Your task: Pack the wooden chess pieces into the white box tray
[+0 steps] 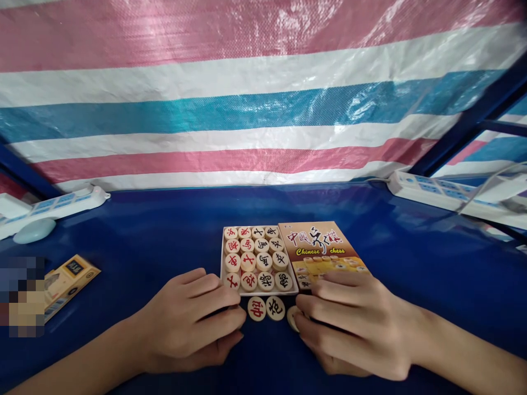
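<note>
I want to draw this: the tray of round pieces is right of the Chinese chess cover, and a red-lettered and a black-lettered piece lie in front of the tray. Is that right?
Not quite: the head view shows the tray left of the Chinese chess cover. A red-lettered piece and a black-lettered piece do lie in front of the tray.

chess pieces (247,260) in tray (269,294); lid (325,249) right of tray; loose pieces (275,308) before tray

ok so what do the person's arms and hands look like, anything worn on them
The left hand and right hand are ungloved, with slender fingers. No sleeve, watch, bracelet or ring shows on either side.
</note>
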The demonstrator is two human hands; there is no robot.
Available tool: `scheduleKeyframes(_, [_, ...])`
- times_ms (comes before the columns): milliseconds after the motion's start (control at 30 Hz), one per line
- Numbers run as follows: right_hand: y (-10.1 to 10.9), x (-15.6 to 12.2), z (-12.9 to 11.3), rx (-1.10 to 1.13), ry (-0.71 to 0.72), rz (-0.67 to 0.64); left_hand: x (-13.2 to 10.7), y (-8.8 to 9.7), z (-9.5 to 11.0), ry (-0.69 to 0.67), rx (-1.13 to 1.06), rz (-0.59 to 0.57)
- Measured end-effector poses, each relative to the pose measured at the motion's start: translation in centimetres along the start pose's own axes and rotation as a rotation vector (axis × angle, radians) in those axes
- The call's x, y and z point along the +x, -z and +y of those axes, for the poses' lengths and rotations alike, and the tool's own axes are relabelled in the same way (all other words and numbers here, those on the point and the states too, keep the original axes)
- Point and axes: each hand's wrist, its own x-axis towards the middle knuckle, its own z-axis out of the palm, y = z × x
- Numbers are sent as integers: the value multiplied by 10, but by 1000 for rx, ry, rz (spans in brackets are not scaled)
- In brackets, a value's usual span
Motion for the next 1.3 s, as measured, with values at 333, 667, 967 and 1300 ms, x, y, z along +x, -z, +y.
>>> scheduleKeyframes(333, [0,6,-2,51,-72,-55,1,1,-6,-63,101,-14])
scheduleKeyframes(667, [-1,7,-2,54,-110,-70,3,-4,-1,-59,75,-14])
scheduleKeyframes(967, [-3,5,-1,144,-283,48,5,2,0,154,-88,124])
scheduleKeyframes(1300, [-4,8,15,65,-700,1,11,5,-22,637,1,82])
